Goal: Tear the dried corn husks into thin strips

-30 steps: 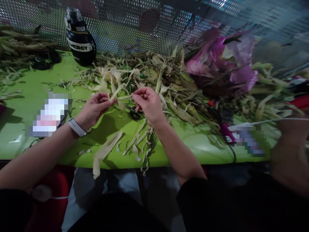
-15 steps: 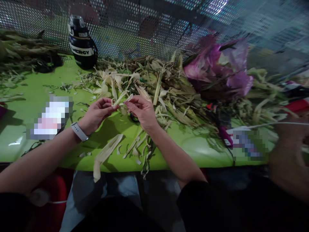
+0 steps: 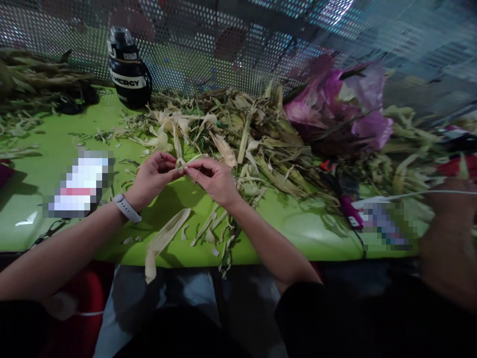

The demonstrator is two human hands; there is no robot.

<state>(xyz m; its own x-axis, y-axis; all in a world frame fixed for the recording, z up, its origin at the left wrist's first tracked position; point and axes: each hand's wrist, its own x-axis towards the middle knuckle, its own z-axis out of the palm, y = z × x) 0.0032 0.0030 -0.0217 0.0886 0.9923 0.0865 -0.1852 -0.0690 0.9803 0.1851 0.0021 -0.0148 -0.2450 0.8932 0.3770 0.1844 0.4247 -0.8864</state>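
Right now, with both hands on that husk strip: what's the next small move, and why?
Probably draw the hands slowly apart along the husk strip. The left hand and right hand both pinch it, fingertips almost meeting above the green table, so the stretch between them is short and looks curled. A small pull would likely straighten it.
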